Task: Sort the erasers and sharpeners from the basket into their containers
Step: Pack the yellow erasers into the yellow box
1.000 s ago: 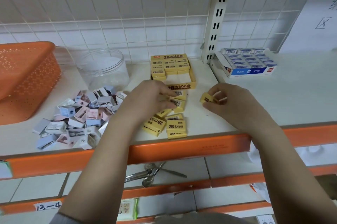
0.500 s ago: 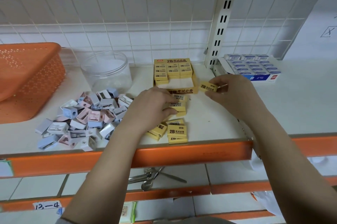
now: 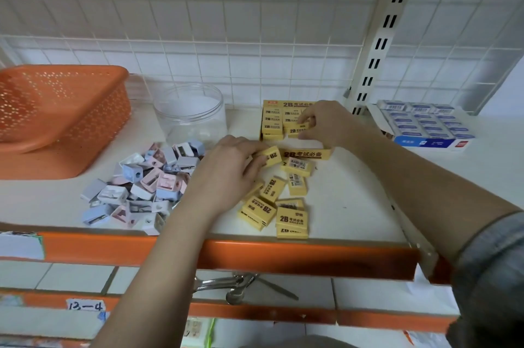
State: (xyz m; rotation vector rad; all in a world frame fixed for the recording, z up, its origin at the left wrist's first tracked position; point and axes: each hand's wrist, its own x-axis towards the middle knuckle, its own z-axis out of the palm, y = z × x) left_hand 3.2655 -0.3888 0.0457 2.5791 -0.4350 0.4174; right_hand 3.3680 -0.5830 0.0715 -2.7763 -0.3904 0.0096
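Note:
A yellow eraser box point(image 3: 304, 154) stands at the back of the shelf, partly filled with yellow 2B erasers. My right hand point(image 3: 326, 125) is over the box and pinches one yellow eraser point(image 3: 296, 130) down among those inside. My left hand point(image 3: 229, 170) grips another yellow eraser point(image 3: 270, 155) just in front of the box. Several loose yellow erasers point(image 3: 283, 206) lie near the shelf's front edge. A heap of pastel sharpeners point(image 3: 144, 186) sits to the left. Behind it stands a clear round jar point(image 3: 190, 115).
An orange basket point(image 3: 59, 118) lies tipped at the far left. A white-and-blue box of erasers point(image 3: 425, 128) sits at the right, past a slotted upright post point(image 3: 380, 35). The shelf has an orange front lip point(image 3: 283, 258). Scissors point(image 3: 241, 286) lie on the shelf below.
My right hand carried its eraser left and back, into the yellow box. My left hand lifted an eraser from the loose pile toward the box front.

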